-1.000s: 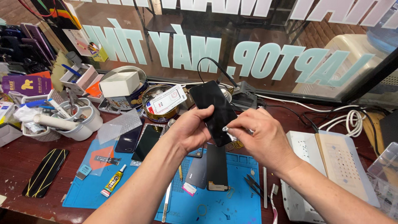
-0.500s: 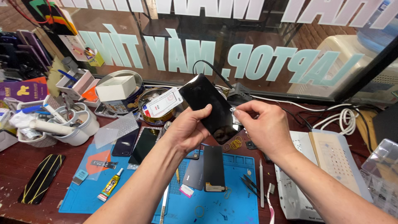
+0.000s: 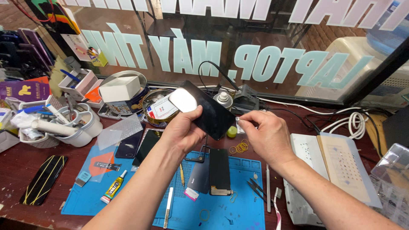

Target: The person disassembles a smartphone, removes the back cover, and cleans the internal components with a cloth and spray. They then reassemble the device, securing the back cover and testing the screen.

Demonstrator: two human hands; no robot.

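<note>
Centre of frame: left hand clamps a black glass panel, tilted, above the blue mat. Right hand, just right of the panel's lower edge, has fingers pinched together on something too small to identify. A steady hold by the edges likely keeps the glass free of smudges.

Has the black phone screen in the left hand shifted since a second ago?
Yes. The black screen has tilted, its top swinging left toward the round tin.
</note>
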